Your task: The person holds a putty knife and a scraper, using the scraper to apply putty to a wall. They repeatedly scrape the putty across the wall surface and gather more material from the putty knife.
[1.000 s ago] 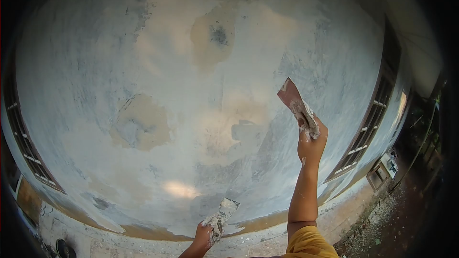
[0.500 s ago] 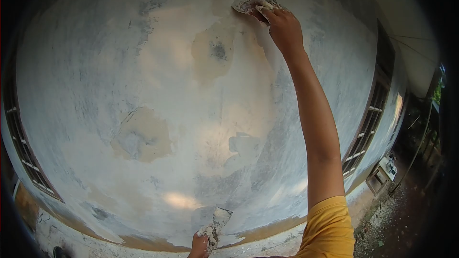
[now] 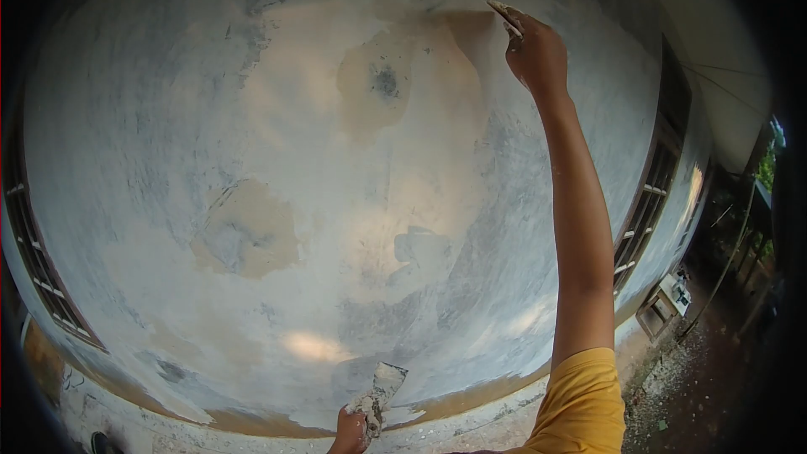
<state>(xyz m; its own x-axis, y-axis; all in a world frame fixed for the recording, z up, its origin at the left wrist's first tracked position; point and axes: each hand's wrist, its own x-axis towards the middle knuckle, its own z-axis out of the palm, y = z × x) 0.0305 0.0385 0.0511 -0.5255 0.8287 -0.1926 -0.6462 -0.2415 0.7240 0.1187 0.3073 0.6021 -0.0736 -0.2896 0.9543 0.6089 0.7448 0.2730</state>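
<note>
My right hand (image 3: pixel 538 52) is raised high at the end of a stretched arm, its fingers closed on a putty knife (image 3: pixel 506 18). That knife shows nearly edge-on, its thin blade pointing up and left close to the wall (image 3: pixel 319 151). Low in the view, my left hand (image 3: pixel 350 430) grips a second putty knife (image 3: pixel 387 382), blade upward, its handle caked with pale filler. Grey-white filler coats the wall in uneven smears. Tan bare patches (image 3: pixel 252 240) show at the middle left and near the top.
Barred windows (image 3: pixel 651 193) flank the wall at both sides. A pale ledge (image 3: pixel 471 433) runs along its foot. To the right, a small wooden frame (image 3: pixel 658 315) stands by gravelly ground (image 3: pixel 664 387), near a leaning pole (image 3: pixel 727 265).
My right hand has moved right and turned its putty knife from a broad, filler-smeared face to edge-on. The left hand has stayed almost in place with its knife.
</note>
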